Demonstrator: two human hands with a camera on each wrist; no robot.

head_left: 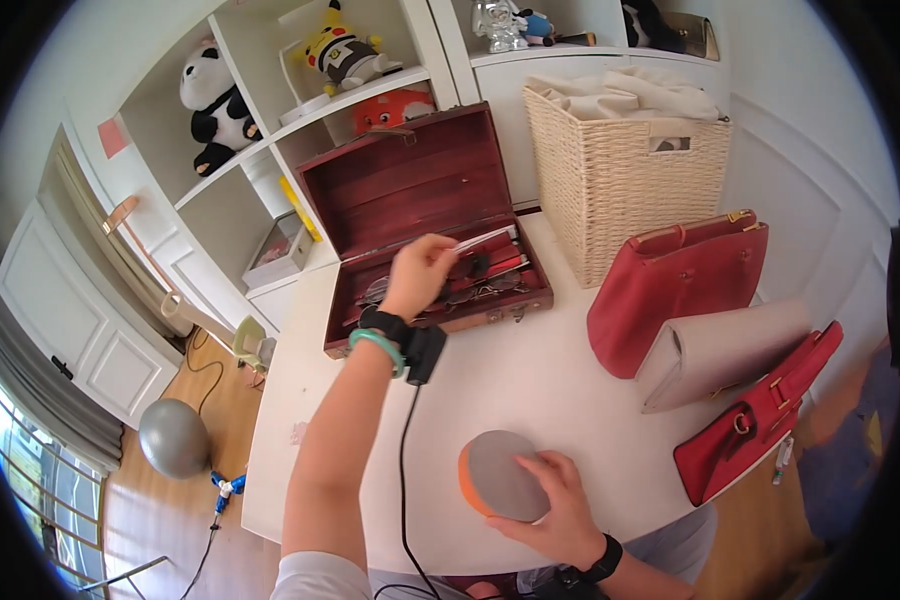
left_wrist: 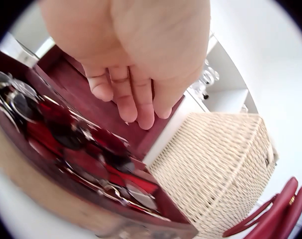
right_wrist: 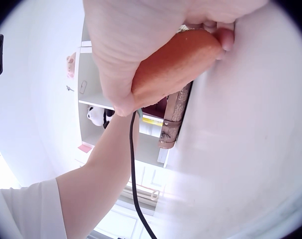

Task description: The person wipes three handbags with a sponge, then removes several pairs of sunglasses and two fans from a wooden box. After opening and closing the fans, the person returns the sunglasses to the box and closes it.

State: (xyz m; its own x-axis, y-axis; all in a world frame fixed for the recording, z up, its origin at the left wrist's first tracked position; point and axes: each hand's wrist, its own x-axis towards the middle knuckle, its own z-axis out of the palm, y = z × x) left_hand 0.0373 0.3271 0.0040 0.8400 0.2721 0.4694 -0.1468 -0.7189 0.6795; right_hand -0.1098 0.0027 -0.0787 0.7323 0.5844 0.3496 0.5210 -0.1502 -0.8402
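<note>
My left hand is over an open dark red wooden case, its fingers loosely bent. In the left wrist view no object shows between those fingers. Several pairs of glasses lie in the case, some with dark or reddish lenses. Near the left fingertips, a thin pale strip crosses the case. At the table's near side, my right hand grips a round pad with a grey face and an orange side, thumb on one edge and fingers over the other.
A woven basket with cloth on top stands behind the case. On the table's right are a red handbag, a pale bag and a smaller red bag. A black cable hangs from the left wrist.
</note>
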